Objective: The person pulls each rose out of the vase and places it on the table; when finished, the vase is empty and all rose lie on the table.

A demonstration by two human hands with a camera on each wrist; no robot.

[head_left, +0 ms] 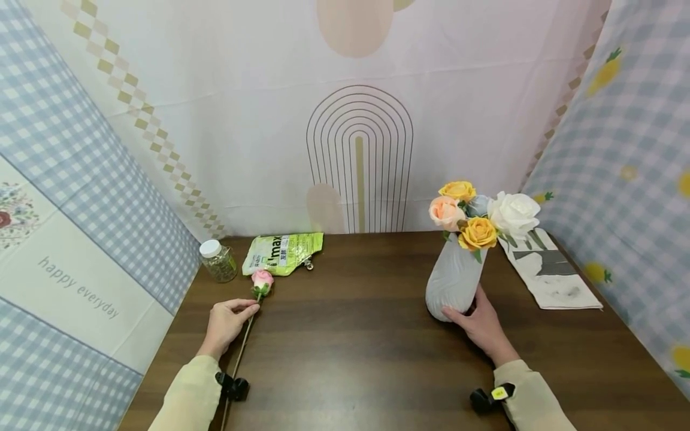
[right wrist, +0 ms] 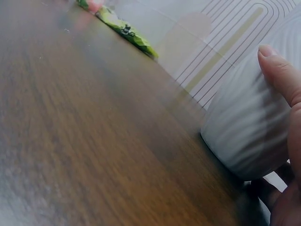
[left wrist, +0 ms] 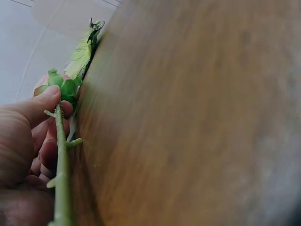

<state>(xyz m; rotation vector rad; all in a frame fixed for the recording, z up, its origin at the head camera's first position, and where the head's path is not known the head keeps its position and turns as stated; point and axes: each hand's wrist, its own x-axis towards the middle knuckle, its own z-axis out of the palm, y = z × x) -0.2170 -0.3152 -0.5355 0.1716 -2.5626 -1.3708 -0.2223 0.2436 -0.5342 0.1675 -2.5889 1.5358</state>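
Note:
On the left, my left hand (head_left: 229, 323) pinches the stem of a pink rose (head_left: 262, 281) between thumb and fingers, just below the bloom. Its long green stem (left wrist: 62, 183) runs back past the wrist in the left wrist view. At the right, a white ribbed vase (head_left: 455, 284) holds yellow roses (head_left: 478, 233), a peach rose (head_left: 446, 212), a white rose (head_left: 514, 214) and a blue-grey bloom. My right hand (head_left: 485, 326) grips the vase low down, its thumb across the near side in the right wrist view. The fingers behind the vase are mostly hidden.
Beyond the rose lies a green-yellow pouch (head_left: 291, 251) with a small metal charm. A white-lidded jar (head_left: 218, 261) of dried green bits stands at the back left. A printed cloth (head_left: 560, 281) lies at the right on the brown wooden table (head_left: 345, 353). Fabric hangs around.

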